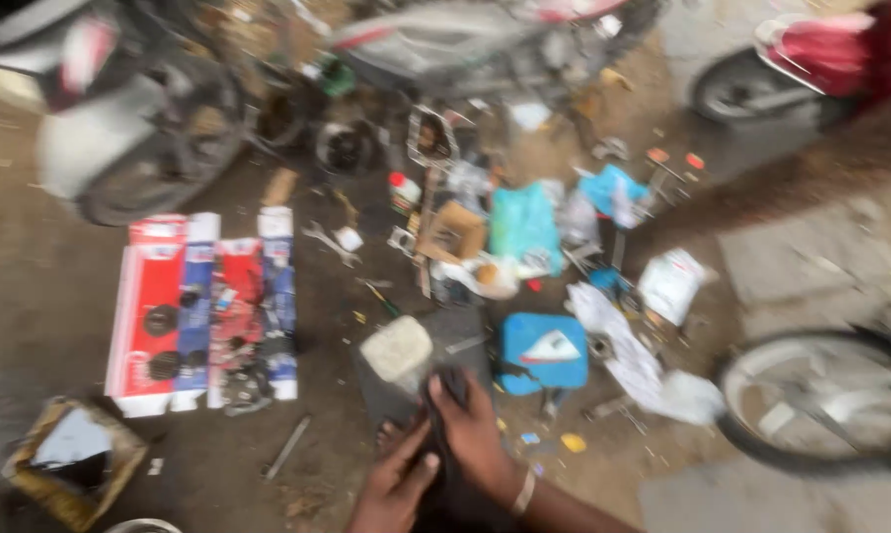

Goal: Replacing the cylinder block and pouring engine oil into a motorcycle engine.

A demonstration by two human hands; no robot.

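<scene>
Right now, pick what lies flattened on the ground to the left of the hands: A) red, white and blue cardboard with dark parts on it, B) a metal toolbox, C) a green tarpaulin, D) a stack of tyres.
A: the flattened red, white and blue cardboard lies left of the left hand and right hand, which grip a dark cloth, and dark round parts rest on it.

Flattened red-and-blue cartons, a blue container, a wrench and motorcycles around.
</scene>
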